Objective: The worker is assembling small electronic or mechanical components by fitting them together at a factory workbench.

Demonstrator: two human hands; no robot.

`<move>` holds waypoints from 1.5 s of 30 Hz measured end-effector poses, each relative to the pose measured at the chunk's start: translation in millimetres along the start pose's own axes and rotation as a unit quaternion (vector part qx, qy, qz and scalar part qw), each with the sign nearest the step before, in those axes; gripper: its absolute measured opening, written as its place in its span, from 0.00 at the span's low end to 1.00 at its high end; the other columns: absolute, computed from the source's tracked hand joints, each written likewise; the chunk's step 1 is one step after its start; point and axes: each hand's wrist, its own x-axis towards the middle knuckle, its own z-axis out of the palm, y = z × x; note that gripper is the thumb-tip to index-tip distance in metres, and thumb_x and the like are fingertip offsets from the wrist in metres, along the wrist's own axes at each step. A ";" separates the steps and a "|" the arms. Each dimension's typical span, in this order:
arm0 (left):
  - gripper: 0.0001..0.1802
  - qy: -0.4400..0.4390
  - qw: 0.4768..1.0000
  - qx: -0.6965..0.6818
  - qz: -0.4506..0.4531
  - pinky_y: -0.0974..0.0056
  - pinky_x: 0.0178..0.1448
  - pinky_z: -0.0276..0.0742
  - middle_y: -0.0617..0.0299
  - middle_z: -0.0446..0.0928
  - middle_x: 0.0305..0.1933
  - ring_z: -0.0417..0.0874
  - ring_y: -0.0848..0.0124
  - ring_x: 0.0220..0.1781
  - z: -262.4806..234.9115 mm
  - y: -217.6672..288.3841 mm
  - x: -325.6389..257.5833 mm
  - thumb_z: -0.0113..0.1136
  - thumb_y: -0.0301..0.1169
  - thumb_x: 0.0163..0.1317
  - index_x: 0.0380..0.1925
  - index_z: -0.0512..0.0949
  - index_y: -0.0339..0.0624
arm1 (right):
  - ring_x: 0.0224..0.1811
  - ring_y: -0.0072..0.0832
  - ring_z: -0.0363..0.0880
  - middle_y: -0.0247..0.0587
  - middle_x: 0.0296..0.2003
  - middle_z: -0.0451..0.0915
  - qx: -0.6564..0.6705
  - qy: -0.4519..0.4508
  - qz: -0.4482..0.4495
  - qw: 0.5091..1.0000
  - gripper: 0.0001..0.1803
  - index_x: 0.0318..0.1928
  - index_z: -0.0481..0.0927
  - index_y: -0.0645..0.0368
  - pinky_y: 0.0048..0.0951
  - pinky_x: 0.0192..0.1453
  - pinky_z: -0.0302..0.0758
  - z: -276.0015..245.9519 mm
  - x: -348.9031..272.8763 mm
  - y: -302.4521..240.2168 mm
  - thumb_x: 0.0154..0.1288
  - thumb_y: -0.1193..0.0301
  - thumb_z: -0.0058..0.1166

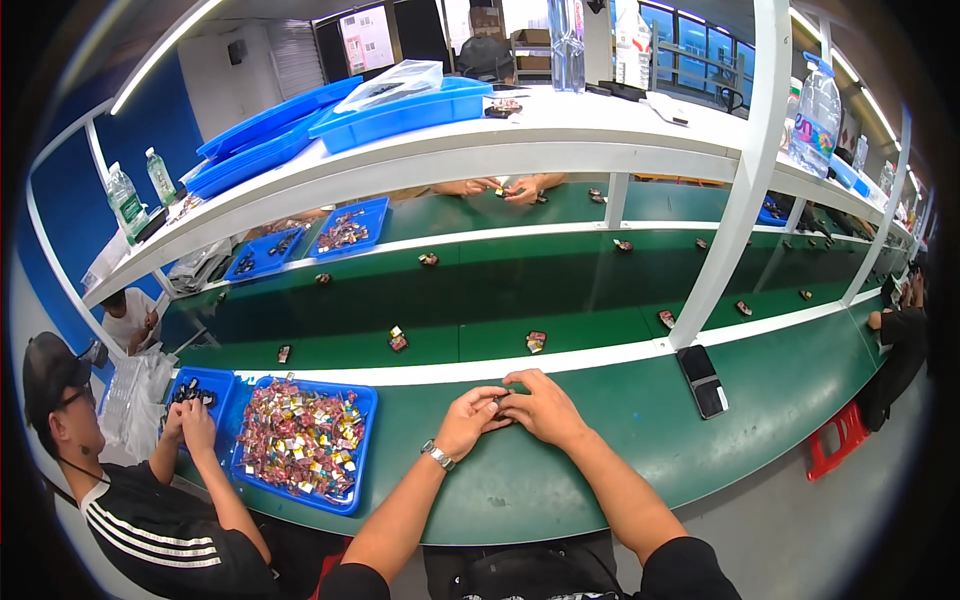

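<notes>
Both my hands meet over the green tabletop [500, 485], in front of the white rail. Between their fingertips is a small dark piece [501, 402], mostly covered, so its kind cannot be made out. My left hand [468, 420], with a metal watch [438, 455] on its wrist, is closed on the piece's left side. Curled over it from the other side is my right hand [546, 408], thumb and fingers pinched together. Left of my left arm, a blue tray [368, 440] holds a heap of small pink, yellow and white parts [300, 435].
Small assemblies [536, 342] lie spaced along the green conveyor [460, 300] beyond the rail. A black phone-like device [703, 382] lies to the right, near a white post [735, 200]. A co-worker [150, 500] sits at left by another blue tray [228, 385]. Overhead runs a white shelf [560, 120].
</notes>
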 end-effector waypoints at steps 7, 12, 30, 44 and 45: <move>0.22 -0.058 0.998 0.001 0.001 0.57 0.64 0.78 0.52 0.73 0.60 0.78 0.64 0.60 -3.1 4.2 -2.8 0.52 0.19 0.67 0.61 0.66 0.34 | 0.56 0.36 0.74 0.36 0.52 0.77 0.035 0.004 0.058 0.998 0.07 0.37 0.86 0.54 0.36 0.55 0.76 2.3 -5.7 -2.1 0.56 0.72 0.65; 0.23 -0.062 0.998 0.000 -0.004 0.57 0.64 0.79 0.51 0.73 0.60 0.78 0.64 0.60 -4.8 4.6 -2.9 0.54 0.20 0.66 0.61 0.66 0.34 | 0.58 0.37 0.73 0.35 0.53 0.77 0.081 -0.022 0.084 0.993 0.07 0.38 0.86 0.54 0.36 0.58 0.75 0.4 -5.8 -3.1 0.57 0.71 0.63; 0.16 -0.054 0.998 -0.031 0.025 0.51 0.60 0.81 0.55 0.76 0.53 0.80 0.64 0.56 -3.9 1.5 -3.3 0.54 0.20 0.66 0.53 0.69 0.39 | 0.54 0.32 0.77 0.37 0.54 0.78 0.269 0.005 0.173 0.948 0.07 0.40 0.85 0.59 0.33 0.58 0.74 12.6 -13.3 6.8 0.62 0.72 0.61; 0.09 -0.047 0.999 0.010 -0.007 0.57 0.55 0.84 0.57 0.78 0.47 0.82 0.67 0.51 -5.6 -2.0 -2.2 0.54 0.29 0.70 0.47 0.71 0.39 | 0.54 0.33 0.77 0.39 0.53 0.78 0.271 -0.046 0.186 0.943 0.07 0.38 0.86 0.58 0.34 0.56 0.75 12.2 -13.7 9.3 0.62 0.70 0.61; 0.10 -0.044 0.999 0.002 0.002 0.56 0.57 0.83 0.56 0.78 0.49 0.82 0.66 0.52 0.9 0.5 -2.1 0.54 0.28 0.70 0.49 0.70 0.39 | 0.56 0.36 0.75 0.39 0.52 0.79 0.188 -0.025 0.142 0.972 0.07 0.37 0.86 0.57 0.35 0.58 0.74 11.0 -14.6 8.7 0.61 0.69 0.61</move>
